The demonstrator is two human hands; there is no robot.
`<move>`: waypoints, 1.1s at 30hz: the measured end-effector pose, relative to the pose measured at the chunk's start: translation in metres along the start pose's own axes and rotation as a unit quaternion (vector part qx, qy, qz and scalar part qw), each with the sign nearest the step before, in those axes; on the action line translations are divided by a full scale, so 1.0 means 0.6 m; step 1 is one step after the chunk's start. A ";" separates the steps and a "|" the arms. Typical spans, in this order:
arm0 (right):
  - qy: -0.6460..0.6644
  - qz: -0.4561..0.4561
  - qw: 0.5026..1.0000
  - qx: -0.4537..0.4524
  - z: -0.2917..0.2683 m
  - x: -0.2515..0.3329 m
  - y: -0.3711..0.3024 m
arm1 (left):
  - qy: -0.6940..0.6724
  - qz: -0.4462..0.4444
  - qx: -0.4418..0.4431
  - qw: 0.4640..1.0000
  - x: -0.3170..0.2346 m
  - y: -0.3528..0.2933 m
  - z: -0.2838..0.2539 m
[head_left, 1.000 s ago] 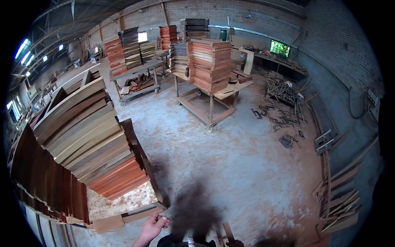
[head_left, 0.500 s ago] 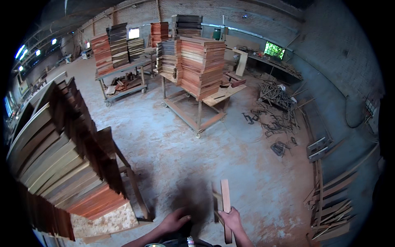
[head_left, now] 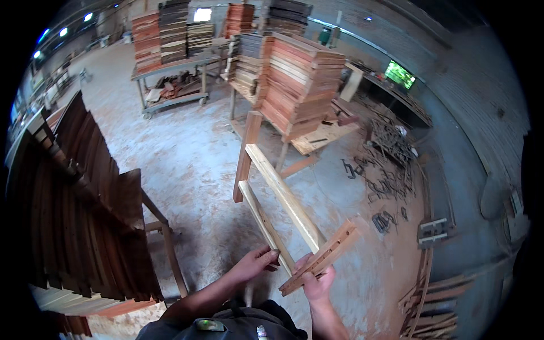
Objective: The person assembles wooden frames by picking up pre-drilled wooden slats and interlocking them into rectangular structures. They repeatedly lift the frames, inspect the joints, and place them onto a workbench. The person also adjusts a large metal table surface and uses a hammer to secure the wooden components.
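Note:
A wooden frame (head_left: 283,192) tilts away in front of me: two pale rails join a reddish upright (head_left: 246,158) at the far end to a near reddish crosspiece (head_left: 331,249) with dark slots along it. Wrapped round that near piece, my right hand (head_left: 318,281) bears the frame off the floor. My left hand (head_left: 258,264) is closed at the left pale rail (head_left: 263,224), its thumb and fingertips against the wood close to the near end. Parts of the right fingers are hidden behind the crosspiece.
A tall stack of dark boards (head_left: 85,221) rises close on my left. Ahead, a wheeled table (head_left: 334,137) carries stacked wooden panels; another wheeled cart (head_left: 170,102) stands farther left. Clamps (head_left: 391,181) lie on the floor at right, with loose wood strips (head_left: 433,306) nearer.
The frame, seen nearly edge-on in my right hand before, has been raised and turned so both rails show. My left hand has come from free air onto a rail. My view has shifted left.

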State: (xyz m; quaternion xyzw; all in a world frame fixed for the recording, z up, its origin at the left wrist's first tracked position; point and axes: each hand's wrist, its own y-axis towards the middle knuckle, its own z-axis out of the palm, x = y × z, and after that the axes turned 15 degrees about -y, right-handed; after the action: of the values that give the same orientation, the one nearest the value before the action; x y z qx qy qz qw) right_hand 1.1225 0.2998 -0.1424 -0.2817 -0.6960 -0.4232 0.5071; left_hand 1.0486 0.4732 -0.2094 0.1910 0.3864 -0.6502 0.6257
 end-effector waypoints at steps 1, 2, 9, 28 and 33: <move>-0.040 -0.017 0.999 0.006 0.011 -0.019 0.017 | -0.028 0.007 -0.008 1.000 -0.010 0.003 -0.005; -0.065 -0.040 0.997 0.025 0.026 -0.042 0.041 | -0.054 0.027 -0.031 0.998 -0.021 0.011 -0.008; 0.165 0.062 0.974 0.142 0.090 -0.111 0.150 | -0.091 0.136 -0.099 0.982 -0.002 0.109 -0.023; -0.058 -0.227 0.864 0.445 0.140 -0.122 0.455 | -0.276 0.236 -0.476 0.801 -0.098 0.139 -0.039; -0.133 -0.069 0.939 0.309 0.045 -0.216 0.642 | -0.296 0.199 -0.462 0.812 -0.075 0.144 -0.075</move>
State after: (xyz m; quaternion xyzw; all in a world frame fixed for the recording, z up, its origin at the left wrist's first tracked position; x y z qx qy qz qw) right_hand 1.4684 0.5143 -0.1517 -0.1162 -0.8711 -0.1800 0.4419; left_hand 1.1277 0.5435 -0.2273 -0.2497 0.3910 -0.2812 0.8401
